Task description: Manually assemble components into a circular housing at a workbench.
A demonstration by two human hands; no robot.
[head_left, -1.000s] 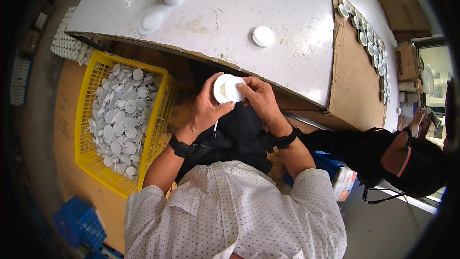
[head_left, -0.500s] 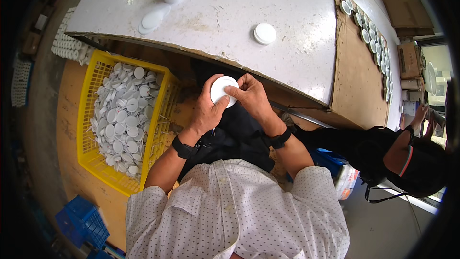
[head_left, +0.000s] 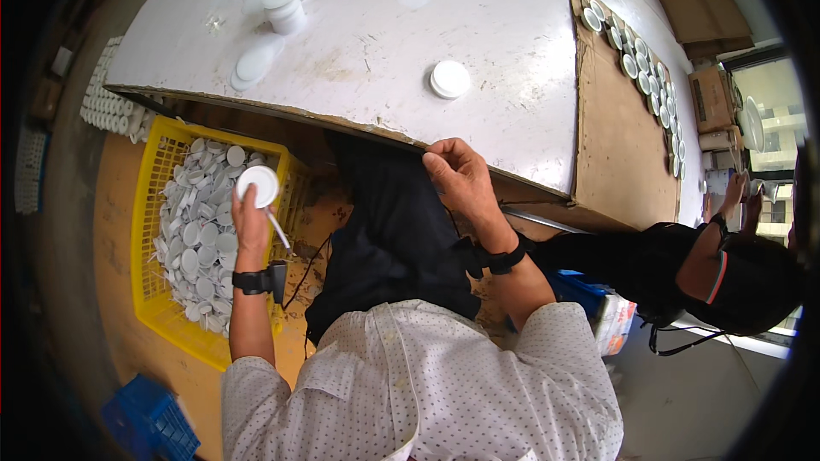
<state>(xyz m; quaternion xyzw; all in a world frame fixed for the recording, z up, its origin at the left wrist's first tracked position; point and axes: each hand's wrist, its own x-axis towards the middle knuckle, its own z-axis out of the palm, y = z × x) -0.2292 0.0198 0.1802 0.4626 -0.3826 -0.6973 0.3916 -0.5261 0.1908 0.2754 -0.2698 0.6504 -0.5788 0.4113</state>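
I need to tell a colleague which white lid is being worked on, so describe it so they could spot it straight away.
Find the yellow basket full of white lids at the person's left, below the white table. Above its near corner the left hand holds up one round white lid, with a thin white stick in the same grip. It is the only lid lifted clear of the pile.

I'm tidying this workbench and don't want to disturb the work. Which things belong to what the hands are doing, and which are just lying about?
In use:
- left hand, holding a white round disc
- yellow basket of similar discs
- right hand at the table edge

Lying about:
- single white cap
- stacked caps
- cardboard sheet
- blue crate
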